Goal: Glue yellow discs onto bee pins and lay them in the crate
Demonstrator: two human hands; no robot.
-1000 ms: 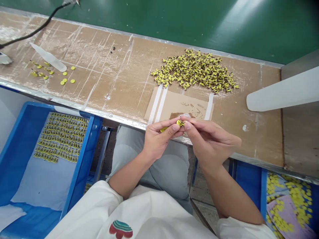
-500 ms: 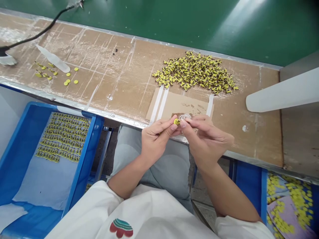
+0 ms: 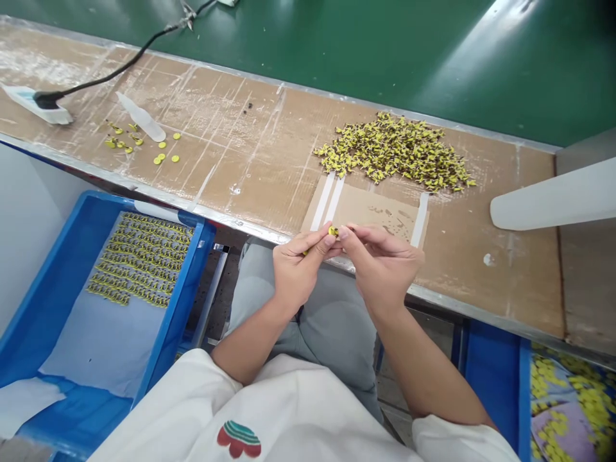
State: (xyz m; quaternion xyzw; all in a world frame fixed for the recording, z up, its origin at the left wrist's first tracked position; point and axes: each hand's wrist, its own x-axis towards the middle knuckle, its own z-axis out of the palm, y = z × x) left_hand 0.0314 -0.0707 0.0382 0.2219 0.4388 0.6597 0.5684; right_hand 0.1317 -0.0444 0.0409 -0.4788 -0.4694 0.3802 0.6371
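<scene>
Between my hands, above the table's front edge, is a small round yellow piece [image 3: 333, 230] with a dark bit on its right side. My left hand [image 3: 297, 264] pinches it between thumb and fingers. A second bit of yellow shows at the left fingers. My right hand [image 3: 382, 263] is closed, with its thumb and fingertips meeting at the dark bit; what exactly they grip is too small to make out. Just beyond the hands lies a cardboard sheet [image 3: 359, 202] with white tape strips and brown stains. Behind it is a heap of small yellow-and-dark pieces [image 3: 394, 151].
Yellow discs [image 3: 175, 158] and a white strip [image 3: 142, 117] lie at left near a power strip [image 3: 41, 106]. A blue crate [image 3: 168, 321] below holds rows of assembled pieces. A white tube [image 3: 553, 196] is at right; another blue crate [image 3: 524, 398] holds yellow discs.
The view has shifted, so the table sits further right. My right hand has moved in closer to my left. The pale stringy loop behind the fingers no longer shows.
</scene>
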